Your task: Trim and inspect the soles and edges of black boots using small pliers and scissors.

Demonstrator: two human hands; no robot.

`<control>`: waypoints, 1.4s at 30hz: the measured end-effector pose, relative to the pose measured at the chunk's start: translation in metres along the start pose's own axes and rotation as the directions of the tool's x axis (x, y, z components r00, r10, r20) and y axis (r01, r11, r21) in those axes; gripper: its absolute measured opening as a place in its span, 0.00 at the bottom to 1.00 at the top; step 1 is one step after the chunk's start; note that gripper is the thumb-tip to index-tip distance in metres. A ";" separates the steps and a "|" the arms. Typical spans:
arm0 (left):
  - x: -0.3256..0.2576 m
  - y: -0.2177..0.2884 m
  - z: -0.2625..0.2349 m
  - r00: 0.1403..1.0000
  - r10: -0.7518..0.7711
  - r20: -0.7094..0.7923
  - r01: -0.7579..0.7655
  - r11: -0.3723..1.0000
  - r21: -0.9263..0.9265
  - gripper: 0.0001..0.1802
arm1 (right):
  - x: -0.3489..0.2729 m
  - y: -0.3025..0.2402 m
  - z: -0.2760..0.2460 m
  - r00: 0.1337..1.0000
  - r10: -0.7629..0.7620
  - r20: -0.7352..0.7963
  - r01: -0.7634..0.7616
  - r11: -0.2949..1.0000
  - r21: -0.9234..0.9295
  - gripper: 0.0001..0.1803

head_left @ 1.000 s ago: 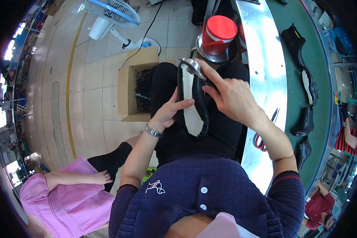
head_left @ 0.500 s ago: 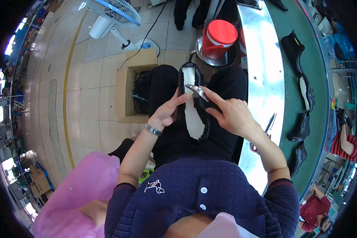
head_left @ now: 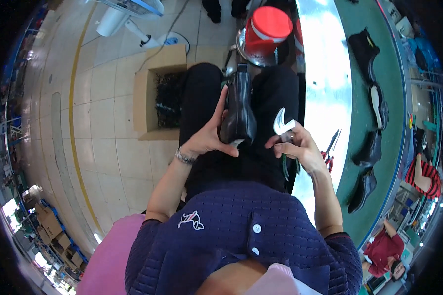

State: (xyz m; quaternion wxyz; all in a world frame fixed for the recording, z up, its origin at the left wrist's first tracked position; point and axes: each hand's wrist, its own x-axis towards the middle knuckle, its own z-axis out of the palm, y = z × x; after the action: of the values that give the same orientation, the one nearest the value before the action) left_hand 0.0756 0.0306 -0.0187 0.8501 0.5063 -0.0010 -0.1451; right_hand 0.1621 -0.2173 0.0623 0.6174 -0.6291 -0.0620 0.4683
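Note:
Above my lap, my left hand [head_left: 209, 138] grips a black leather shoe [head_left: 239, 110] along its left side. The shoe's smooth upper faces up, its toe points toward me, and its pale underside is mostly hidden. To the right and apart from the shoe, my right hand [head_left: 300, 150] is closed around a pair of pincers [head_left: 283, 125]. Their shiny curved jaws stick out past my fingers, and the handles hang down below my palm.
A metal ledge [head_left: 328, 69] runs along my right, with scissors [head_left: 330, 152] on it. Beyond it, a green belt [head_left: 352, 29] carries several black shoes [head_left: 363, 189]. A cardboard box [head_left: 142, 105] of black bits stands left, a red bucket [head_left: 268, 46] ahead, and a fan [head_left: 128, 24] farther off.
The shoe has been turned over, from pale underside up to black upper up. My right hand has drawn the pincers off it, to the right and toward me.

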 end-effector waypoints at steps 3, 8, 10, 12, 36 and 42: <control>-0.009 -0.026 -0.006 0.994 -0.004 0.109 -0.016 0.982 0.188 0.85 | 0.000 0.020 0.005 0.980 0.081 0.180 -0.089 0.996 0.033 0.12; -0.003 -0.019 -0.012 0.981 0.008 0.192 -0.013 1.000 0.026 0.76 | -0.005 0.023 0.008 0.942 0.284 0.178 -0.285 0.958 -0.022 0.24; 0.001 -0.017 -0.007 0.996 -0.056 0.070 0.060 0.997 -0.058 0.67 | -0.005 0.025 0.009 0.934 0.279 0.225 -0.276 0.960 -0.043 0.25; 0.012 -0.015 0.002 0.992 -0.034 -0.121 0.034 0.999 -0.003 0.46 | -0.004 0.020 0.013 0.920 0.299 0.253 -0.289 0.954 -0.078 0.28; 0.026 -0.004 0.052 0.862 0.018 -0.507 0.004 0.999 0.043 0.18 | -0.016 -0.005 0.049 0.968 0.250 -0.022 -0.199 0.712 -0.673 0.34; 0.034 -0.011 0.037 0.853 -0.021 -0.521 0.011 1.000 -0.022 0.18 | -0.006 -0.005 0.044 0.984 0.179 -0.016 -0.147 0.752 -0.643 0.33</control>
State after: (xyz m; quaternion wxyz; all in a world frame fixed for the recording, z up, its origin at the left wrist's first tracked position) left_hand 0.1005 -0.0144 -0.0154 0.8220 0.5189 0.2345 -0.0097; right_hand 0.1320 -0.1883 0.0778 0.3208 -0.7937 -0.1775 0.4854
